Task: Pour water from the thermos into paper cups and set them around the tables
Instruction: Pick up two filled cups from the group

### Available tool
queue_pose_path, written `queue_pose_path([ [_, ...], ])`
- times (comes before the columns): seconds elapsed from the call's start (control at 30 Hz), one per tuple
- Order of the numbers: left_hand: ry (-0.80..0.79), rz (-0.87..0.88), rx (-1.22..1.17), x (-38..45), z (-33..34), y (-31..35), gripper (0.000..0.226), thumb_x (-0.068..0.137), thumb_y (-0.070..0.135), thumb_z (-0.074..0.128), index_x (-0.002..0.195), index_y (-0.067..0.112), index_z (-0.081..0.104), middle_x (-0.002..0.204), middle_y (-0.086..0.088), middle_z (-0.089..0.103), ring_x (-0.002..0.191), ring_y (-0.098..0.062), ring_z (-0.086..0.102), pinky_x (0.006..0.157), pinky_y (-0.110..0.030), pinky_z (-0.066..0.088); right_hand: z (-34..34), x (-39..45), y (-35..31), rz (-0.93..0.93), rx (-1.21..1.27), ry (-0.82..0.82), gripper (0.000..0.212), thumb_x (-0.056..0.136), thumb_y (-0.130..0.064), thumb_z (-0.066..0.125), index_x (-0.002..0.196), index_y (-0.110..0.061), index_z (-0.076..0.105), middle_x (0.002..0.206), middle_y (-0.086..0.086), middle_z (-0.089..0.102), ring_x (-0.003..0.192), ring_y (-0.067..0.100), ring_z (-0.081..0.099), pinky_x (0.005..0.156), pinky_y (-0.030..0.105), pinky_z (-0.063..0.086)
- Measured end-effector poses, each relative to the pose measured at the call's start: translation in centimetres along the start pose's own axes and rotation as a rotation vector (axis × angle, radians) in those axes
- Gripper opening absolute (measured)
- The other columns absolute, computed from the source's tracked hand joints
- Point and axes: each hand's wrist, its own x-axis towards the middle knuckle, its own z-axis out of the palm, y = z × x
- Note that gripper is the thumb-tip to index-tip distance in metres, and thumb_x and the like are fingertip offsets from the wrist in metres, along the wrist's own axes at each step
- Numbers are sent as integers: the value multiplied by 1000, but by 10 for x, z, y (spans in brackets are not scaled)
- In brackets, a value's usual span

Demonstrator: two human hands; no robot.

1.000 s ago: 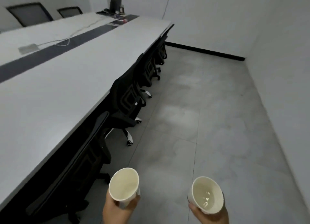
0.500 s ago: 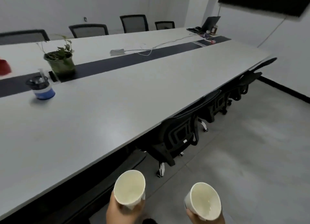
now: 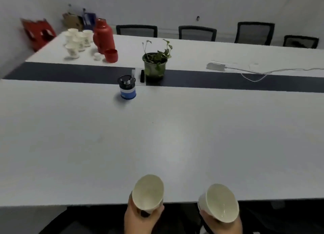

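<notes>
My left hand [image 3: 138,219] grips a white paper cup [image 3: 148,192] at the near edge of the long white table [image 3: 87,146]. Beside it my right hand [image 3: 220,225] holds a second paper cup [image 3: 221,203], just off the edge. Both cups face up toward me. At the far left of the table stands the red thermos [image 3: 103,35], with its red lid cup [image 3: 111,55] and a small white stopper [image 3: 97,56] in front of it. Several more paper cups [image 3: 77,40] are grouped left of the thermos.
A blue pen holder [image 3: 128,87] and a potted plant [image 3: 155,61] stand on the table's dark centre strip. A white power strip [image 3: 216,66] with cables lies to the right. Black chairs [image 3: 197,33] line the far side; a dark chair back [image 3: 175,216] sits below my hands.
My view has swung left, from the floor and the row of chairs to facing the table squarely. Both cups stay in my hands and now reach the table's near edge.
</notes>
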Motion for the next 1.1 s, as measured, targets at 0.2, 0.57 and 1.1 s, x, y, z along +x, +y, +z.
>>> queue_pose_path([
  [0.2,392,-62,-31,101,6,26,85,56,13,109,127,32,67,114,16,77,110,-12,73,99,-39,58,72,128,-45,-69,-69,-200,108,41,-33,111,134,-36,54,121,-8,72,110,21,70,98,44,53],
  [0.57,595,-63,49,296,-63,28,94,63,14,107,142,16,57,130,-3,71,119,-26,70,103,-44,57,173,215,-95,-90,-62,-285,104,48,-23,109,133,-40,53,124,-12,69,110,21,68,93,47,52],
  [1.1,560,23,48,348,-92,28,97,68,4,103,151,9,53,145,-6,64,132,-22,62,114,-39,48,169,193,-68,-91,-115,-138,89,50,-9,107,124,-40,68,120,-9,74,113,23,70,98,47,52],
])
